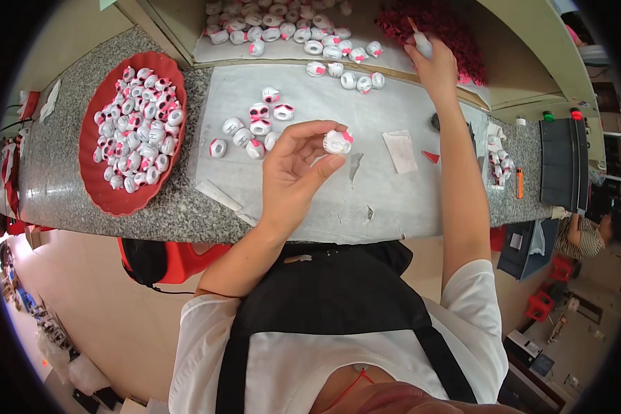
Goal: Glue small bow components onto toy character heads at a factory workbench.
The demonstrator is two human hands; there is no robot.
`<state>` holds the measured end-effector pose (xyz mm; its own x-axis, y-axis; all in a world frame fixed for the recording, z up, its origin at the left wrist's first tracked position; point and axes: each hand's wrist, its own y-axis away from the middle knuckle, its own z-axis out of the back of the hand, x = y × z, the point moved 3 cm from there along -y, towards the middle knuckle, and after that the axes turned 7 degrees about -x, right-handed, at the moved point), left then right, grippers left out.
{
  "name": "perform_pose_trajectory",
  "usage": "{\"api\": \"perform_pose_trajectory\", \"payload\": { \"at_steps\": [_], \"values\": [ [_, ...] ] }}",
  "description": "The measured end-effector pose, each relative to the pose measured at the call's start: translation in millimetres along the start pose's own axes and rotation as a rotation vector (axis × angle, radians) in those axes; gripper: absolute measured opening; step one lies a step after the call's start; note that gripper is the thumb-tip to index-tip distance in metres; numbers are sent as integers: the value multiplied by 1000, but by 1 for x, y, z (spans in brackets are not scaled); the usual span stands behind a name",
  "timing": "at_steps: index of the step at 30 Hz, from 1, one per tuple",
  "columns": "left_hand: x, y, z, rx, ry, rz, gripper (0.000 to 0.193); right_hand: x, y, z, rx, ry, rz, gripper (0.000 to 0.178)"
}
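Between the thumb and index finger of my left hand [290,169] is a small white cat-head bead [337,143] with a pink bow, raised over the white paper sheet [324,207]. My right hand [437,67] reaches to the back right, its fingers round a small white squeeze bottle [423,47] with a thin orange-tan tip. Right beside that hand lies a heap of deep pink small pieces [466,41] on the shelf. Left of my left hand, several similar cat heads [241,136] sit on the paper, some with pink-rimmed dark glasses.
A red scalloped bowl [90,165] full of finished-looking cat heads stands at the left. Many white heads [272,32] fill the shelf, and several stand along its front edge. At right lie a paper scrap [400,152], an orange lighter [519,183] and a black case [563,165].
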<state>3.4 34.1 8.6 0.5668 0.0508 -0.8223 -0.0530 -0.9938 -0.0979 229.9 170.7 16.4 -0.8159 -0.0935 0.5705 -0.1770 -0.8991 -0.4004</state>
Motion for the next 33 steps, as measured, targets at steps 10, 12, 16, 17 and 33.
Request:
{"api": "perform_pose_trajectory", "payload": {
  "at_steps": [10, 12, 16, 17, 33],
  "values": [
    [0, 1, -2, 18, 25, 30, 32, -8, -24, -19, -187, 407, 432, 23],
    [0, 3, 0, 16, 21, 41, 32, 11, -12, -6, -190, 390, 349, 24],
    [1, 2, 2, 36, 13, 55, 33, 17, 21, 22, -10, -261, -101, 20],
    [1, 2, 2, 29, 11, 68, 32, 22, 35, 28, 55, -397, -164, 18],
    [4, 2, -3, 53, -145, 34, 36, 70, 151, 45, 191, -1056, -435, 9]
  ]
}}
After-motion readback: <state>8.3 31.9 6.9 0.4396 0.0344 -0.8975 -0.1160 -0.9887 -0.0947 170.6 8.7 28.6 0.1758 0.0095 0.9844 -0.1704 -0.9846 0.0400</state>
